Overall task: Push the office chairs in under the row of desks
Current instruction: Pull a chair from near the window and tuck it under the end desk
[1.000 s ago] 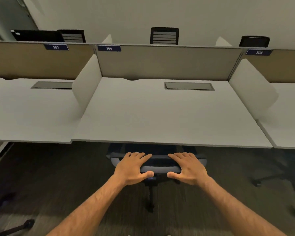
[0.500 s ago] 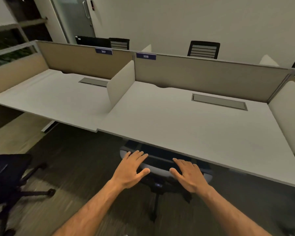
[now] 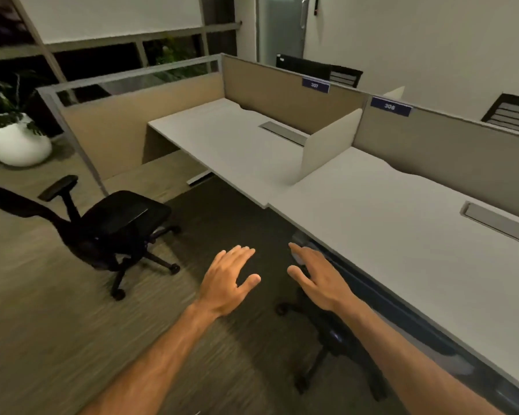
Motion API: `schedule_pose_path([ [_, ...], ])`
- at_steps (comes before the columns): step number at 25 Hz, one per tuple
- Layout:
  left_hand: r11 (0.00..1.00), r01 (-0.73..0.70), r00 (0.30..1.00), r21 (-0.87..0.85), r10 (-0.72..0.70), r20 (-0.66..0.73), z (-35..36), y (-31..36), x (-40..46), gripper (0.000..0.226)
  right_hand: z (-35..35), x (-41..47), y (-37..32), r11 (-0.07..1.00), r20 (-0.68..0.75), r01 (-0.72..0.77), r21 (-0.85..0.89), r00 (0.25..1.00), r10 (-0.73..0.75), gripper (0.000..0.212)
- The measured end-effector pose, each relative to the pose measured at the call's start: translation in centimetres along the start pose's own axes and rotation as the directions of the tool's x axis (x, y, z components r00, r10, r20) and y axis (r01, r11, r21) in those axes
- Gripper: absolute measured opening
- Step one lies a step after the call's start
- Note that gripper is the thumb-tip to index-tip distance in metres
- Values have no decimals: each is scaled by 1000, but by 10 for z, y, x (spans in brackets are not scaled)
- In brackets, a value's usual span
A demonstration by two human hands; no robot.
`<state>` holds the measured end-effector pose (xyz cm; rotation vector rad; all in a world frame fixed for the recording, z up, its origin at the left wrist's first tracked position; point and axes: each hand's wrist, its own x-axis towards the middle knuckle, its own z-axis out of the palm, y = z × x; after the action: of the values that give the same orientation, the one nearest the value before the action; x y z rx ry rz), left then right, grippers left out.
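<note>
Both hands have come off the tucked chair (image 3: 339, 339), now under desk 306 (image 3: 402, 223); left hand (image 3: 228, 280) and right hand (image 3: 318, 277) hover spread and empty. At ten o'clock, a loose black chair (image 3: 114, 226) stands well apart, its seat seemingly facing the row.

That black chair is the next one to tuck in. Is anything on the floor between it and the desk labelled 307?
Nothing visible: only bare carpet lies between the black chair and desk 307. The space under it is partly hidden.
</note>
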<state>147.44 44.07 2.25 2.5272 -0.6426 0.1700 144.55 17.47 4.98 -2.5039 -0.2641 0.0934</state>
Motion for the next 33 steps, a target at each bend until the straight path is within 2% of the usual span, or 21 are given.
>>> schedule_pose_path([
  [6,971,238,960,16,-232,-157,-98,-101,-84,86,78,80,-140,956,155,290,34,944,-291,70],
  [9,941,338,921,12,-328,-208,-149,-157,-136,92,134,106,-221,918,210,385,96,894,-397,75],
  [13,907,422,871,0,-405,-278,-206,-220,-194,84,202,135,-315,867,259,470,164,828,-497,72],
  [15,887,461,852,30,-433,-296,-232,-250,-221,83,234,152,-358,853,283,484,196,805,-522,65],
  [20,846,533,802,24,-496,-334,-281,-318,-282,88,300,183,-436,830,348,499,249,753,-558,70],
  [24,796,606,752,3,-571,-328,-302,-380,-314,82,355,218,-486,831,413,479,282,721,-556,65],
  [29,757,647,749,90,-607,-267,-345,-487,-332,77,433,286,-538,839,478,418,348,691,-543,63],
  [33,737,664,743,128,-628,-232,-399,-580,-317,80,483,370,-583,844,470,399,359,704,-532,65],
])
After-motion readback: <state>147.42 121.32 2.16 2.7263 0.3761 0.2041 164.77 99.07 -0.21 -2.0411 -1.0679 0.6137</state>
